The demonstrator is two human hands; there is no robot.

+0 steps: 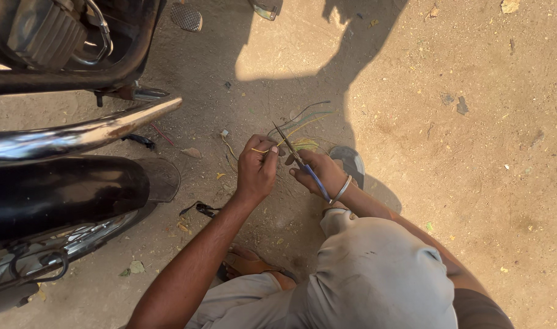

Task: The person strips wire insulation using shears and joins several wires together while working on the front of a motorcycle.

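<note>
Head view: a yellow wire (pixel 261 150) is pinched in the left hand (pixel 257 167) fingers, just right of the motorcycle exhaust pipe (pixel 77 135). Blue-handled pliers (pixel 298 159) are gripped by the right hand (pixel 320 172), fingers wrapped round the handles, tip touching the wire

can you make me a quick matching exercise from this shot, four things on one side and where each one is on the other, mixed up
Things:
1. pliers
2. yellow wire
3. exhaust pipe
4. metal bangle

Places:
A. around the right wrist
B. pinched in the left hand
C. far left, beside the black mudguard
D. gripped in the right hand, blue handle, tip pointing up-left

Pairs: 1-D, 2-B, 3-C, 4-A
</note>
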